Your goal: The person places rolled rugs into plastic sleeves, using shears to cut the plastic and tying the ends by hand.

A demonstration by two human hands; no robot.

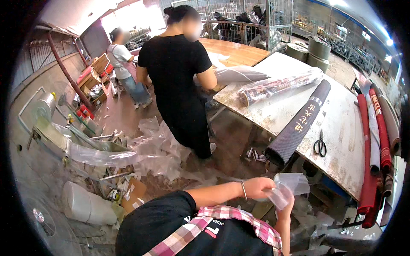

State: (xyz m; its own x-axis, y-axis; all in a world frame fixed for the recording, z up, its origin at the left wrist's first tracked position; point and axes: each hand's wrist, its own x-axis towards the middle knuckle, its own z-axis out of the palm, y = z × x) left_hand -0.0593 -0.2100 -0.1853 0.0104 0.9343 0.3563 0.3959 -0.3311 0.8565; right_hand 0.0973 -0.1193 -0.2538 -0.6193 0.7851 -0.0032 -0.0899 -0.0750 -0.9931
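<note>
A piece of clear plastic film (294, 184) is held in front of my body, at the near edge of the white table. My left hand (259, 187), with a bracelet on its wrist, pinches the film from the left. On the other side my right hand (287, 208) grips the same film, its fingers partly hidden behind the plastic. Beyond my hands, a dark grey rolled mat (299, 123) with pale lettering lies across the white table (341, 132). Black-handled scissors (320, 145) rest to its right. Farther back is a patterned roll (277, 87) wrapped in clear plastic.
Red and grey rolls (365, 158) lean along the table's right end. A co-worker in black (177, 72) stands at the table's far left side. Crumpled plastic sheeting (158, 147) covers the floor, near a stand with a plastic film roll (45, 106). A white container (87, 205) lies lower left.
</note>
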